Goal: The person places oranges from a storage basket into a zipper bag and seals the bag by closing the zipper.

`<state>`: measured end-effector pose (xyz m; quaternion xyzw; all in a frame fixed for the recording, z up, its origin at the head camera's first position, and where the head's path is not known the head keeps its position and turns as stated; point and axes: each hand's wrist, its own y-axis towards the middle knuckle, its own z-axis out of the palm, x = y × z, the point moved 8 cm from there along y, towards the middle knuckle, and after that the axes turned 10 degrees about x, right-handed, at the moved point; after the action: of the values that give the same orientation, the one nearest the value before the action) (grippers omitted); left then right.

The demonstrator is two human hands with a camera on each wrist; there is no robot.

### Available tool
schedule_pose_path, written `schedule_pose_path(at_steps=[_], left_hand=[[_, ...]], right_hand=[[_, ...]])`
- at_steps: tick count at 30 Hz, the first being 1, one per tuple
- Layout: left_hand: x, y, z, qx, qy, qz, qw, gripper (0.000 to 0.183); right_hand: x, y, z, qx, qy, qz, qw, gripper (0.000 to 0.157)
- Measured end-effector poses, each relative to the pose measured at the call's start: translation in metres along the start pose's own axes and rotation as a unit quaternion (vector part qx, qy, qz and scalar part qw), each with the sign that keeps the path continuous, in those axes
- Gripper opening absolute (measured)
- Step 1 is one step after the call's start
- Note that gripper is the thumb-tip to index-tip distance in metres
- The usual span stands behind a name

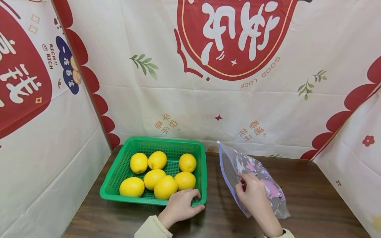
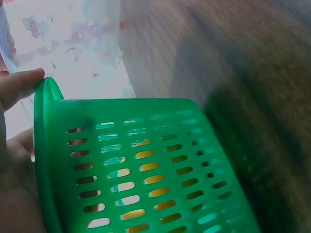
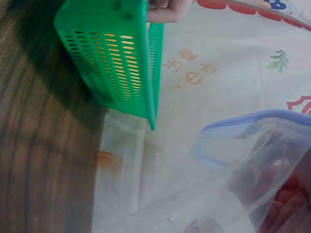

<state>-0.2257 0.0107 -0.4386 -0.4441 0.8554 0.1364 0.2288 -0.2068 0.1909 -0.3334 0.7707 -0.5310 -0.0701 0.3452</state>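
In the head view, a green plastic basket (image 1: 137, 199) holds several yellow lemons (image 1: 132, 187) in a single layer. My left hand (image 1: 181, 205) grips the basket's rim at the near right corner, its fingers inside and the thumb outside. The left wrist view shows that thumb (image 2: 22, 87) hooked over the rim beside the slotted wall (image 2: 126, 107). To the right, my right hand (image 1: 253, 191) pinches the upper side of a clear zip bag (image 1: 275, 191) printed with pink cartoon figures. The bag's purple zip edge (image 1: 225, 177) faces the basket, and its mouth is parted.
Both basket and bag are on a dark brown wooden table (image 1: 315, 195). A printed white cloth (image 1: 190, 105) hangs behind the table, with further cloth panels (image 1: 68, 148) along the left and right sides. A strip of table separates basket from bag.
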Motion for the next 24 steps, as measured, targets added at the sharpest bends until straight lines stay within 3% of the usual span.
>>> schedule_pose_path(at_steps=[6,13,20,24], left_hand=[[-0.011,0.007,-0.013,0.033,-0.035,0.002,0.9988,0.022],[-0.045,0.023,-0.039,-0.026,-0.117,0.013,0.9927,0.05],[-0.069,0.04,-0.032,-0.028,-0.144,0.016,0.989,0.052],[-0.073,0.042,-0.024,-0.02,-0.146,0.02,0.9889,0.043]], right_hand=[[0.006,0.0,-0.01,0.003,0.01,-0.005,1.0,0.026],[0.015,0.0,-0.015,0.0,0.028,-0.02,0.999,0.029],[0.026,0.001,-0.016,0.023,0.041,-0.035,0.998,0.032],[0.028,0.001,-0.012,0.067,0.026,-0.015,0.997,0.026]])
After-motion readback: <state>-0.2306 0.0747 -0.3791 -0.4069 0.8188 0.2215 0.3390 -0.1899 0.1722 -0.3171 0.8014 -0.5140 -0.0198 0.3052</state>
